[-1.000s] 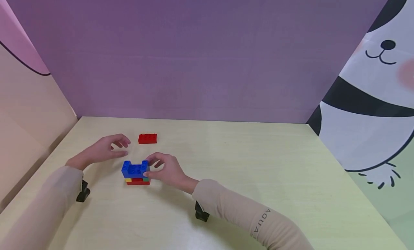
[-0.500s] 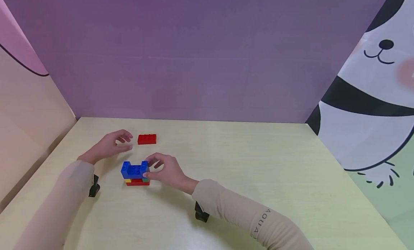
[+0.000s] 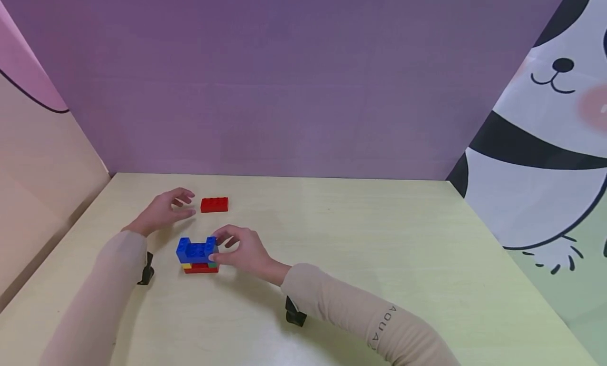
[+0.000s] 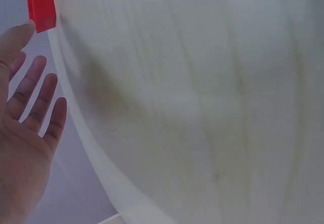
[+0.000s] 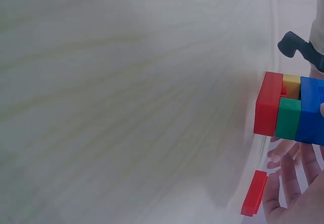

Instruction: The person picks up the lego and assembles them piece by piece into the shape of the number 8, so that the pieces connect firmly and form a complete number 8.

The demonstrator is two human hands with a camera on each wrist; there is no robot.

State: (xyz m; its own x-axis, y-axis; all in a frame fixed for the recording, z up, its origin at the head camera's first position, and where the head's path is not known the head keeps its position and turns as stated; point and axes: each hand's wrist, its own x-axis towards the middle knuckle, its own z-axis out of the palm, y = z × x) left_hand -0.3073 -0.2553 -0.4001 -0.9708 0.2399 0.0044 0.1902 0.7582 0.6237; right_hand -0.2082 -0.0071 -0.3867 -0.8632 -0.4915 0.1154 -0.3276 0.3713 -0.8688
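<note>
Pale surface (image 3: pixel 379 234); right hand (image 3: pixel 243 248) pinches the brick stack (image 3: pixel 196 253); left hand (image 3: pixel 165 210), fingers parted, seems mid-fetch, needing to grip the red brick (image 3: pixel 214 205).

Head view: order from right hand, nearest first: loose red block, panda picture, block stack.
1. Block stack: left side, its right end pinched by the right hand.
2. Loose red block: ahead, slightly left, not touching.
3. Panda picture: far right.
</note>
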